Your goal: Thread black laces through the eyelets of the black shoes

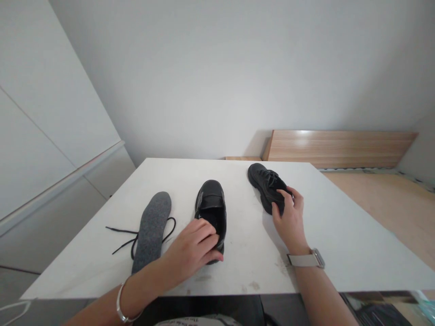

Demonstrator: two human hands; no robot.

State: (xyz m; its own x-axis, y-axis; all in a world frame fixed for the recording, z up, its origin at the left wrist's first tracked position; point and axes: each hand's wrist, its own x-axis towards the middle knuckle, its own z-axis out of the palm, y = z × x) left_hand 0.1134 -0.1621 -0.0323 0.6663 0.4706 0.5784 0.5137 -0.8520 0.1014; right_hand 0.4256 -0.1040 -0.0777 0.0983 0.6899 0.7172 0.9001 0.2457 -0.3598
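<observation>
Head view: the left hand [193, 246] is pinching the heel end of a black loafer [211, 199], its fingers bending into the opening. The right hand [288, 219] is gripping the back of a black lace-up shoe [261, 179]. Both shoes are resting on a white table [340, 231]; left of them, a grey insole [154, 222] is lying across a black shoelace [120, 230].

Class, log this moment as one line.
left hand: at opening of middle shoe | right hand: holding laced shoe by heel | insole: on table, over shoelace
</observation>
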